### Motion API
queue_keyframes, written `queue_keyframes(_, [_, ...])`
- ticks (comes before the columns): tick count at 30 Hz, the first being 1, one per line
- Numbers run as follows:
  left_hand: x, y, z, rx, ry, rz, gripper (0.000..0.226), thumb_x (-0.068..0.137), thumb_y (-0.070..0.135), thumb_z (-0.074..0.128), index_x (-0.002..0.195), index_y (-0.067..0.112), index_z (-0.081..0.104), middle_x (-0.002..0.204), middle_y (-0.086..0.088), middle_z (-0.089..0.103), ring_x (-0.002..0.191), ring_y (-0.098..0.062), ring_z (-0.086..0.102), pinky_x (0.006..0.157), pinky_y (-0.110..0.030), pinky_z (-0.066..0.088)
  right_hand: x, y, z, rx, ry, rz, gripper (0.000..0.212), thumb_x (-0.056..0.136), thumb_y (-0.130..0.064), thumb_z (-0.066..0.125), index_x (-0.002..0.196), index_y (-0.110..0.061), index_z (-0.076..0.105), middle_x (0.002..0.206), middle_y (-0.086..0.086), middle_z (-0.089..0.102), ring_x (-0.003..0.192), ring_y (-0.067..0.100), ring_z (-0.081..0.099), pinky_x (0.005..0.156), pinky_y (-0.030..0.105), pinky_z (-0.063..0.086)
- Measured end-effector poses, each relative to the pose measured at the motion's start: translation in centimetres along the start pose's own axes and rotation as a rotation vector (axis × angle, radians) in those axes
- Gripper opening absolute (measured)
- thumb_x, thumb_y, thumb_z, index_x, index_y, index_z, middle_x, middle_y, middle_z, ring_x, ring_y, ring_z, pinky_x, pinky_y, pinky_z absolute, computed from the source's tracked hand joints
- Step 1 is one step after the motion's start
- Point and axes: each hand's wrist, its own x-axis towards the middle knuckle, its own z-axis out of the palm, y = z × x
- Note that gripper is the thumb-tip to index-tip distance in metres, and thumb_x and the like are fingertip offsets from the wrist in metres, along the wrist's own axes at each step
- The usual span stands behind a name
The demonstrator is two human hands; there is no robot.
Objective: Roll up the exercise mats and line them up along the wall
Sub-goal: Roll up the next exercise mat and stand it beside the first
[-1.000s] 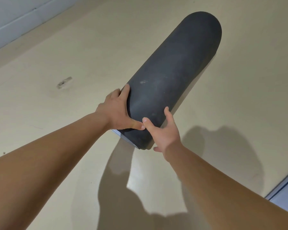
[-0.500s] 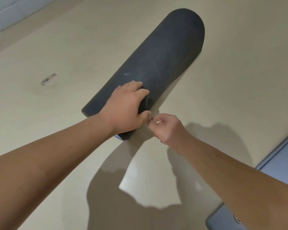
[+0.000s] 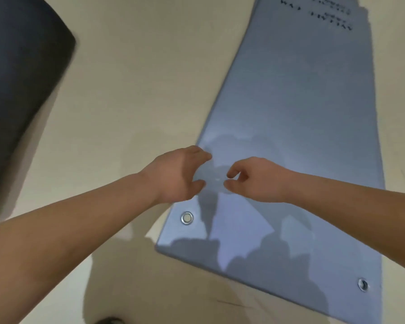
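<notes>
At the bottom edge of the view a small dark shape (image 3: 108,321) lies on the smooth cream floor (image 3: 138,78); it is too cropped to tell what it is. Just beyond it is the near short end of a flat, pale blue foam exercise mat (image 3: 302,118), which lies unrolled on the floor and runs away toward the upper right. A round metal eyelet (image 3: 187,217) is set in its near left corner and a second metal eyelet (image 3: 362,284) in its near right corner.

Two bare forearms reach out over this end of the blue mat. The left grip (image 3: 175,176), a bare hand, is over the mat's left long edge, its fingers loosely spread and the thumb held apart, with nothing in it. The right grip (image 3: 255,181), also a bare hand, is just beside it over the mat's surface, fingers loosely curled, thumb and forefinger parted, holding nothing. Their shadows fall on the mat nearer the eyelets.

Farther off, at the upper left and well apart from the blue mat, a dark grey rolled-up exercise mat (image 3: 21,78) lies blurred on the floor. At the blue mat's far end is black lettering (image 3: 330,17), too small to read.
</notes>
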Motion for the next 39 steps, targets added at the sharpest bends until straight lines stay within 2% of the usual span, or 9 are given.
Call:
queue_keyframes(10, [3.1, 12.8, 12.2, 0.365, -0.468, 0.238, 0.089, 0.093, 0.053, 0.069, 0.167, 0.025, 0.028, 0.173, -0.004, 0.023, 0.155, -0.026, 0.032, 0.117, -0.038, 0.037, -8.2, 18.8, 6.7, 0.279, 0.121, 0.205, 0.027, 0.102, -0.046, 0.064, 0.118, -0.025, 0.072, 0.104, -0.005, 0.072, 0.102, 0.020, 0.068, 0.093, 0.033, 0.054])
queue_keyframes(19, [0.3, 11.2, 16.9, 0.675, -0.430, 0.350, 0.122, 0.066, 0.079, 0.075, 0.157, 0.019, 0.020, 0.168, -0.013, 0.004, 0.154, -0.037, 0.015, 0.112, -0.054, 0.035, -8.7, 21.2, 14.0, 0.367, -0.001, 0.182, 0.024, 0.100, -0.043, 0.067, 0.118, -0.028, 0.070, 0.103, -0.010, 0.068, 0.102, 0.014, 0.065, 0.097, 0.030, 0.052])
queue_keyframes(22, [0.5, 11.4, 16.7, 0.688, -0.470, 0.368, 0.111, 0.074, 0.069, 0.074, 0.156, 0.013, 0.025, 0.168, -0.019, 0.007, 0.153, -0.041, 0.017, 0.105, -0.051, 0.045, -8.5, 20.6, 14.8, 0.342, -0.033, 0.092, 0.019, 0.098, -0.040, 0.070, 0.113, -0.030, 0.066, 0.100, -0.010, 0.065, 0.098, 0.014, 0.062, 0.099, 0.031, 0.051])
queue_keyframes(27, [-1.2, 13.0, 18.0, 0.928, -0.662, 0.520, 0.055, 0.100, 0.023, 0.046, 0.149, -0.004, 0.046, 0.159, -0.045, 0.029, 0.145, -0.061, 0.038, 0.070, -0.044, 0.052, -9.4, 19.4, 15.8, 0.250, -0.053, -0.074, 0.061, 0.089, -0.050, 0.079, 0.141, -0.023, 0.062, 0.129, -0.006, 0.060, 0.113, 0.013, 0.058, 0.095, 0.029, 0.047])
queue_keyframes(29, [-1.5, 12.8, 17.0, 0.944, -0.619, 0.670, 0.034, 0.088, 0.018, 0.050, 0.110, 0.002, 0.071, 0.115, -0.036, 0.068, 0.100, -0.049, 0.071, 0.049, -0.034, 0.043, -10.1, 19.4, 15.7, 0.221, -0.061, -0.080, 0.077, 0.081, -0.058, 0.085, 0.146, -0.027, 0.057, 0.137, -0.008, 0.054, 0.121, 0.014, 0.056, 0.097, 0.032, 0.047])
queue_keyframes(31, [-0.9, 12.5, 15.3, 0.770, -0.428, 0.785, 0.020, 0.082, 0.023, 0.051, 0.079, 0.010, 0.066, 0.074, -0.012, 0.063, 0.057, -0.031, 0.062, 0.041, -0.027, 0.027, -10.7, 19.6, 14.9, 0.163, -0.124, -0.060, 0.087, 0.076, -0.061, 0.088, 0.149, -0.032, 0.053, 0.140, -0.010, 0.052, 0.126, 0.016, 0.054, 0.102, 0.035, 0.048])
queue_keyframes(33, [0.4, 14.6, 12.0, 0.706, -0.370, 0.740, 0.021, 0.090, 0.027, 0.045, 0.084, 0.015, 0.062, 0.075, -0.006, 0.059, 0.056, -0.028, 0.060, 0.045, -0.025, 0.018, -11.4, 20.6, 13.4, 0.105, -0.198, -0.032, 0.082, 0.078, -0.061, 0.086, 0.148, -0.035, 0.053, 0.138, -0.012, 0.054, 0.127, 0.016, 0.055, 0.104, 0.038, 0.048])
queue_keyframes(36, [3.4, 18.8, 7.2, 0.909, -0.403, 0.573, 0.023, 0.114, 0.035, 0.029, 0.121, 0.026, 0.049, 0.106, -0.001, 0.059, 0.092, -0.028, 0.066, 0.053, -0.031, 0.024, -12.4, 22.8, 10.1, 0.129, -0.225, -0.005, 0.049, 0.093, -0.050, 0.076, 0.137, -0.032, 0.065, 0.130, -0.011, 0.064, 0.118, 0.014, 0.063, 0.107, 0.035, 0.050])
queue_keyframes(39, [7.9, 21.4, 3.1, 0.954, -0.359, 0.356, 0.011, 0.113, 0.035, 0.034, 0.111, 0.026, 0.041, 0.085, 0.004, 0.050, 0.071, -0.026, 0.055, 0.053, -0.032, 0.031, -13.4, 24.7, 6.4, 0.271, -0.119, 0.006, 0.034, 0.101, -0.051, 0.061, 0.131, -0.037, 0.070, 0.121, -0.015, 0.073, 0.110, 0.006, 0.067, 0.108, 0.030, 0.048])
